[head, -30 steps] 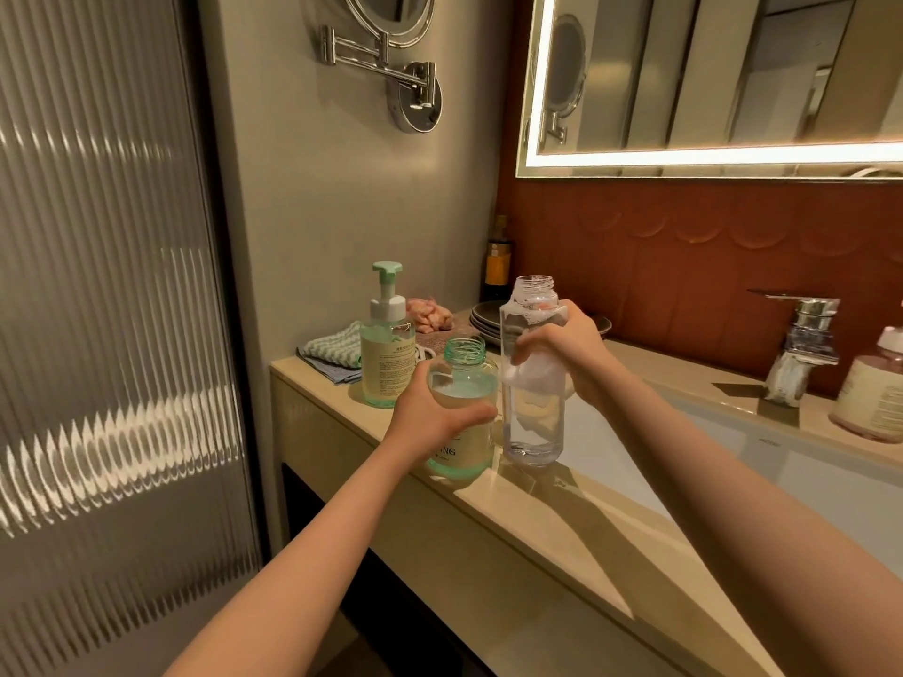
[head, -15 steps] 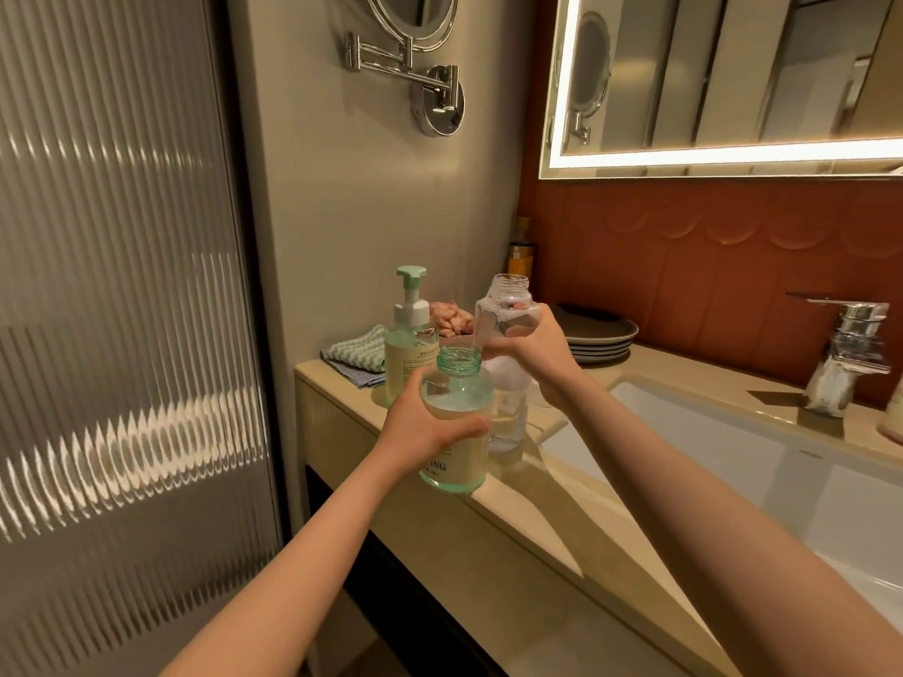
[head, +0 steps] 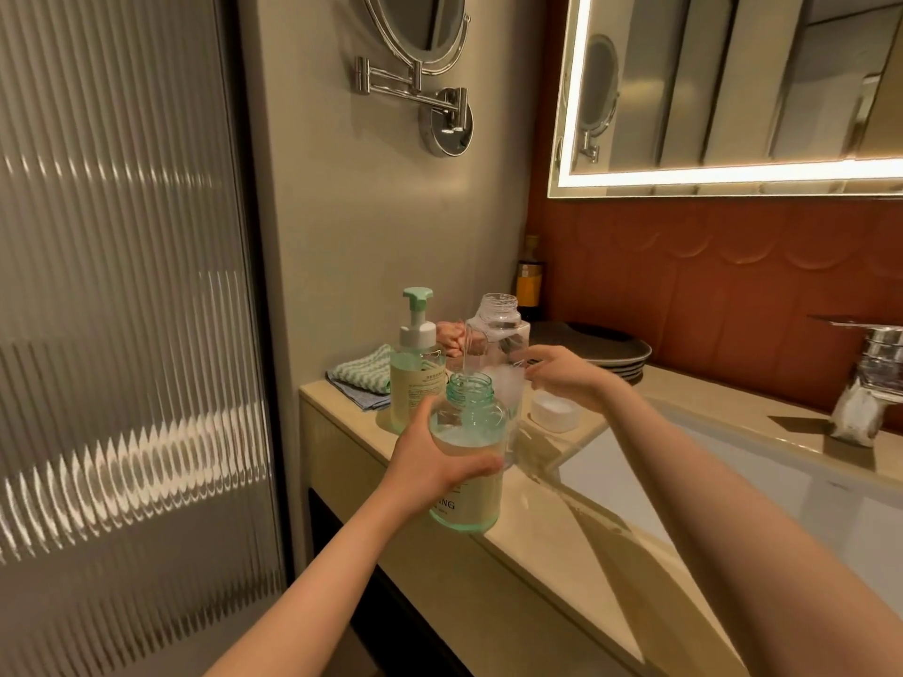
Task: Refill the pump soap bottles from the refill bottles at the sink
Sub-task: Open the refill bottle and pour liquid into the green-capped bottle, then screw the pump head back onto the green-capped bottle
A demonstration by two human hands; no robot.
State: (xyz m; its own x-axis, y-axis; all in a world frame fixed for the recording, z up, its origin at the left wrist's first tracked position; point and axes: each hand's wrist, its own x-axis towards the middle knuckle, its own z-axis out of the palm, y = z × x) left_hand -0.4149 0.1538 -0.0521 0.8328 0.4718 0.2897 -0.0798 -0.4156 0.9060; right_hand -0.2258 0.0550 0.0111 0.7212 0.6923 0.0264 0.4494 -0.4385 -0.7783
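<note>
My left hand [head: 430,469] grips an open green-tinted soap bottle [head: 471,491] with no pump, standing at the counter's front edge and partly filled with pale liquid. Just behind it stands a clear, uncapped refill bottle [head: 498,334], nearly empty. My right hand [head: 567,378] is to the right of the clear bottle, fingers apart, its fingertips at the bottle's side; it holds nothing. A second soap bottle with a green pump [head: 418,378] stands to the left. A white cap [head: 557,410] lies on the counter under my right hand.
A folded striped cloth [head: 361,376] and a pink item [head: 452,334] lie near the wall. Stacked dark plates [head: 615,356] and a dark bottle [head: 530,280] sit at the back. The white sink basin [head: 733,476] and chrome faucet [head: 870,383] are to the right. A ribbed glass door [head: 122,334] stands on the left.
My right hand has let go of the clear refill bottle and drawn to the right. The left hand keeps hold of the green bottle. The white cap has come into view.
</note>
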